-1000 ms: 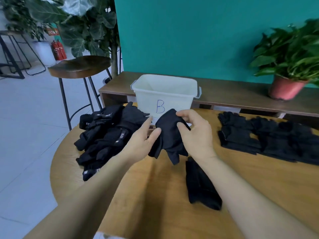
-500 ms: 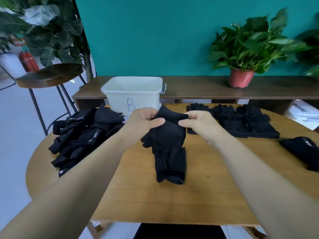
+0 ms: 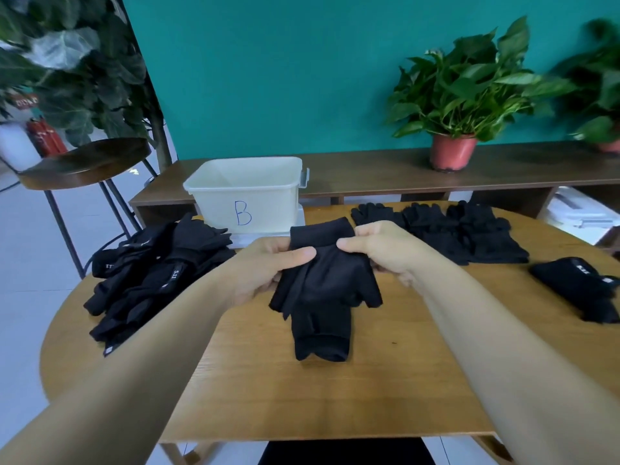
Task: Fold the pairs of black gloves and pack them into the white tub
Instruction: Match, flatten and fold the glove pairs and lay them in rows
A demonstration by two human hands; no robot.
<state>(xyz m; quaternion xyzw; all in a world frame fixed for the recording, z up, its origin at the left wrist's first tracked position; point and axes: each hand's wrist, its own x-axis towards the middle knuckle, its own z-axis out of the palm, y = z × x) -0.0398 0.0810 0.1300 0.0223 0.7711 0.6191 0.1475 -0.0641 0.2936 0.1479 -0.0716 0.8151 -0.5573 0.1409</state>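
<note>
Above the middle of the round wooden table [image 3: 335, 397], both hands hold one black glove [image 3: 327, 276] by its cuff. My left hand [image 3: 265, 263] pinches the cuff's left side, my right hand [image 3: 382, 250] the right side. The glove's fingers hang down over a second black glove [image 3: 322, 337] lying flat on the table. The white tub [image 3: 248, 193] marked B stands just behind the hands, with nothing visible inside.
A heap of black gloves [image 3: 151, 276] lies at the table's left. A row of gloves [image 3: 449, 229] lies at the back right, one more glove bundle [image 3: 583, 290] at the far right. Behind are a bench with potted plants [image 3: 453, 95] and a stool [image 3: 80, 162].
The view has swung right and then settled. Both hands turned the held glove so that its cuff is up, over the glove lying on the table.
</note>
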